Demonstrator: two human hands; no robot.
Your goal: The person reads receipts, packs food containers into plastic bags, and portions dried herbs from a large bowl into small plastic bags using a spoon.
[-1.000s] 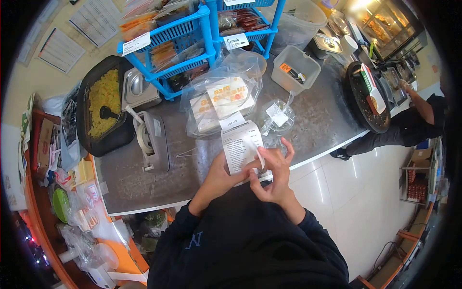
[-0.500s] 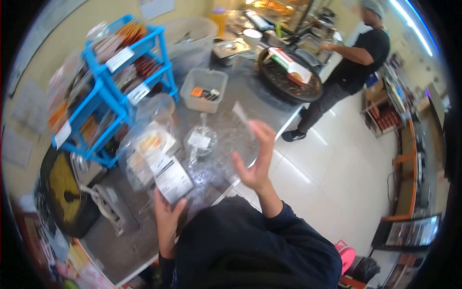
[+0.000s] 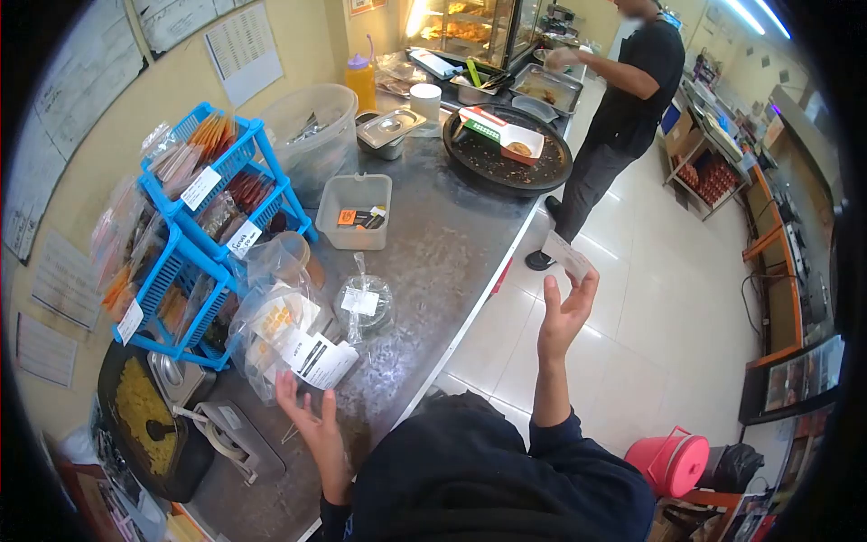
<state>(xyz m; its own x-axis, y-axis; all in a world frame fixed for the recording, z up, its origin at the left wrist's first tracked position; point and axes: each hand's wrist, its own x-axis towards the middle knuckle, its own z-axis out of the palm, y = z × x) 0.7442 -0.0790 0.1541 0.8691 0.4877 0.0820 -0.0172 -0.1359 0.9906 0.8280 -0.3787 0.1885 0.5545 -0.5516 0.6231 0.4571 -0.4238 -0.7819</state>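
My right hand is raised past the counter's edge, over the floor, with a small white paper slip pinched at its fingertips. Over the counter, my left hand is open, fingers spread, with nothing in it. Just beyond its fingertips stands a clear plastic bag with packed items inside and a printed receipt on its front; whether the fingers touch the bag I cannot tell. Right of the bag sits a round, clear-wrapped pack with a white label.
Blue stacked baskets of sachets stand at the left, near a tape dispenser and a dark pan of yellow food. Further back are a clear tub and a round black tray bearing a food box. A co-worker stands beyond the counter.
My right hand has moved right with the slip, from over the counter to over the floor. My left hand now sits slightly lower, fingers more spread. The view has shifted.
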